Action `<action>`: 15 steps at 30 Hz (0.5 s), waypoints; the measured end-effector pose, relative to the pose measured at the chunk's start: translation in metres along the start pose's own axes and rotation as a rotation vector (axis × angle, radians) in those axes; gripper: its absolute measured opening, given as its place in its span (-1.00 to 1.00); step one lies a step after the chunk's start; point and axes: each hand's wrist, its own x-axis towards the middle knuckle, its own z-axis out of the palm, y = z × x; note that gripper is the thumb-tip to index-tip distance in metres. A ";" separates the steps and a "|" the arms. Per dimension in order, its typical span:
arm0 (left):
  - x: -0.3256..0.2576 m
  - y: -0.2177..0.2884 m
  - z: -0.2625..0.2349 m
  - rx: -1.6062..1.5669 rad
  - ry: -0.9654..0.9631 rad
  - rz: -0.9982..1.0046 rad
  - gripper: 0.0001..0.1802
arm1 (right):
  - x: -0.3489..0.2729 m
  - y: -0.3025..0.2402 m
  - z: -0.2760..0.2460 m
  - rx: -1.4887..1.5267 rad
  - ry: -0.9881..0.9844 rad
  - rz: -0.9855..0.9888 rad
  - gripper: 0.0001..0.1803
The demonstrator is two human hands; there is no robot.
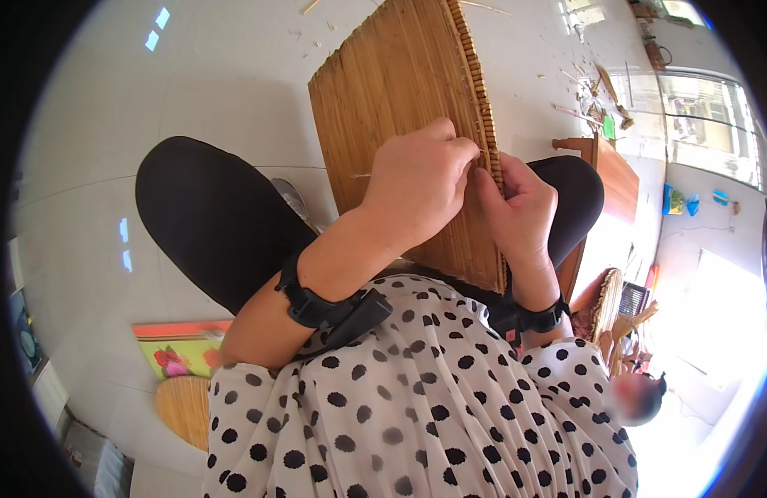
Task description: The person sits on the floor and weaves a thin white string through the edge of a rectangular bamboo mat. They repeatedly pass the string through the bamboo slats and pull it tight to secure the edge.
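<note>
A flat brown bamboo panel (392,91) stands tilted between my knees, its lower end close to my lap. A ribbed, woven binding (476,75) runs along its right edge. My left hand (421,183) lies across the panel's face, its fingers closed in a pinch at that edge. A thin pale strand seems to show by the fingertips, but I cannot make out what they hold. My right hand (520,207) grips the same edge just below, thumb on the near face and the other fingers partly hidden behind the edge.
Bamboo scraps (595,95) litter the glossy tiled floor at the far right. A wooden piece of furniture (611,178) stands beyond my right knee. At my left are a flower-printed board (180,349) and a rounded wooden seat (184,407). Another person (636,398) is at the lower right.
</note>
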 end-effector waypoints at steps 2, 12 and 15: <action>0.000 0.000 -0.002 -0.044 0.017 -0.002 -0.91 | 0.001 -0.005 -0.003 -0.030 -0.014 -0.013 -0.74; 0.001 0.003 0.003 -0.080 0.002 -0.039 -0.87 | 0.004 0.003 -0.009 -0.008 -0.022 -0.024 -0.74; -0.002 -0.001 0.002 -0.098 -0.002 -0.047 -0.87 | 0.001 0.004 -0.006 -0.004 -0.035 -0.009 -0.74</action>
